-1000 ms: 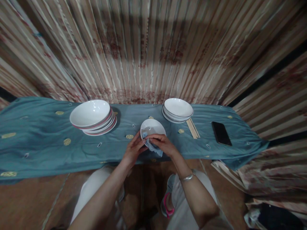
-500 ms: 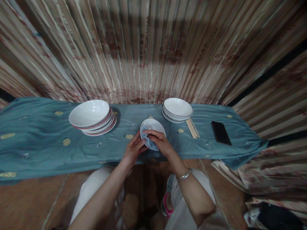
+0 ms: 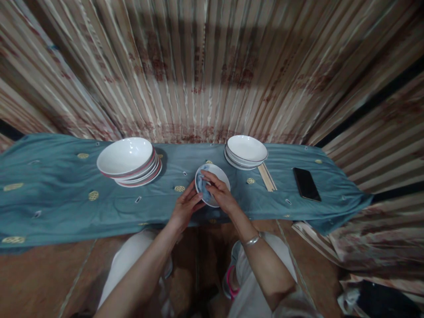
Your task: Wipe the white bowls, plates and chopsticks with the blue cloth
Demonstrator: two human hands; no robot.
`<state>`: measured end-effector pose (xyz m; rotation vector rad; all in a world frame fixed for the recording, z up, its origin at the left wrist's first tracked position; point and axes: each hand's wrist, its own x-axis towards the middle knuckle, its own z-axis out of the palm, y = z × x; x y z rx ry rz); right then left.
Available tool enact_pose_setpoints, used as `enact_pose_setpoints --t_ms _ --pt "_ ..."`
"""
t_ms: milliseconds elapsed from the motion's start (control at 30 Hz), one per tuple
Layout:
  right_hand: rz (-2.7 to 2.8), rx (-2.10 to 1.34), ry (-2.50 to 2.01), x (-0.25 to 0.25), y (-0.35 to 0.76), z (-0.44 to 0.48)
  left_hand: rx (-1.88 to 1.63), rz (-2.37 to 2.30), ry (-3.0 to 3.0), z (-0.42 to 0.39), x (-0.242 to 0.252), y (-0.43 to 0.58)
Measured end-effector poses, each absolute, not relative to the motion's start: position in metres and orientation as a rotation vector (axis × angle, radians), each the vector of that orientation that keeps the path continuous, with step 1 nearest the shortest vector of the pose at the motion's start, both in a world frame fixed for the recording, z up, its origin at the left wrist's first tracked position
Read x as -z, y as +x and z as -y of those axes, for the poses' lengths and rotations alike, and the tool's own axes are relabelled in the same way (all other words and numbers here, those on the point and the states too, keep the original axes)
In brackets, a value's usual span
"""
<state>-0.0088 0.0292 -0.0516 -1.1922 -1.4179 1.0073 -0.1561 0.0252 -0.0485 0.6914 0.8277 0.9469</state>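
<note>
A small white bowl (image 3: 221,173) is tilted over the near edge of the cloth-covered table, its inside facing up toward me. My left hand (image 3: 186,204) grips it by the left side, thumb near the rim and fingers underneath. Inside the bowl, my right hand (image 3: 219,190) presses a light blue cloth (image 3: 203,187) against the left part of the inner wall. The fingers of that hand are closed on the cloth and partly cover it.
To the left stands a stack of white bowls and plates (image 3: 126,155) with reddish rims. White dishes (image 3: 247,149) are stacked behind on the right, beside wooden chopsticks (image 3: 266,177). A black phone (image 3: 306,183) lies farther right on the blue-green tablecloth (image 3: 66,203). Pleated curtains (image 3: 185,66) hang behind.
My right hand has slid the cloth up and away from the bowl's near rim, toward its far left wall. My left hand keeps its hold on the bowl.
</note>
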Motion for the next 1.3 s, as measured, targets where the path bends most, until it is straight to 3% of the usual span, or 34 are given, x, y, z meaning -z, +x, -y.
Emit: enact_pose_setpoints --t_ms 367,667,933,1300 --pt "1.424 -0.897 -1.219 0.074 -0.003 -0.038 -0.943 -0.819 0.706 -0.025 0.048 -0.156" --pt "1.608 -0.546 -1.557 0.077 -0.002 -0.033 -0.937 -0.817 0.703 -0.026 0.053 -0.157" --pt "1.77 -0.249 -1.824 0.06 -0.006 -0.022 -0.934 -0.84 0.707 -0.026 0.051 -0.156" --pt "1.916 -0.153 -2.086 0.039 -0.002 -0.018 -0.945 -0.833 0.695 -0.025 0.05 -0.156"
